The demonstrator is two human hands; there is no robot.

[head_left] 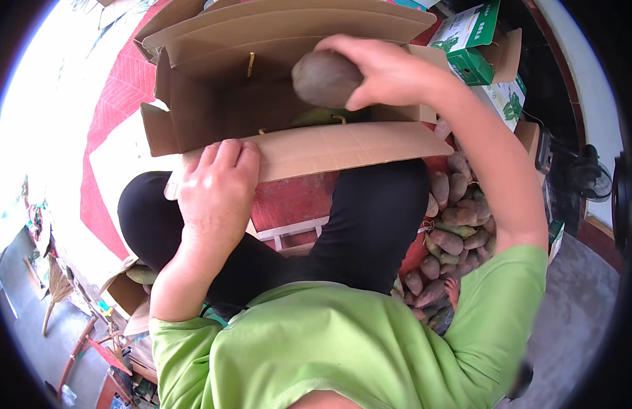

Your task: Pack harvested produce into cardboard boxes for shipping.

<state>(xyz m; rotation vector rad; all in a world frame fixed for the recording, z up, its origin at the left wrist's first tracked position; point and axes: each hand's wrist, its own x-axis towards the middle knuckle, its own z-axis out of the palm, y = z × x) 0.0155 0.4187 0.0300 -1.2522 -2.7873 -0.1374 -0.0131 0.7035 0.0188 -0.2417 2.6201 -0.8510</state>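
Note:
An opened cardboard box (pixel 220 102) stands in front of my knees, its flaps spread apart. My left hand (pixel 224 174) is closed over the left part of the near flap (pixel 350 151). Over the right side of the opening, my right hand (pixel 384 71) grips a large brown oval, potato-like vegetable (pixel 326 80), thumb below and fingers over the top. Motion smears it a little, and I cannot tell its exact kind. Down inside the box lies a greenish rounded thing (pixel 320 116), partly hidden by the near flap.
A heap of similar brown and greenish vegetables (pixel 459 217) lies right of my legs. Another person's fingers (pixel 452 292) show beside it. Green-and-white cartons (pixel 476 65) stand at the far right, near a black fan (pixel 592 172). A broom (pixel 56 283) is at the left.

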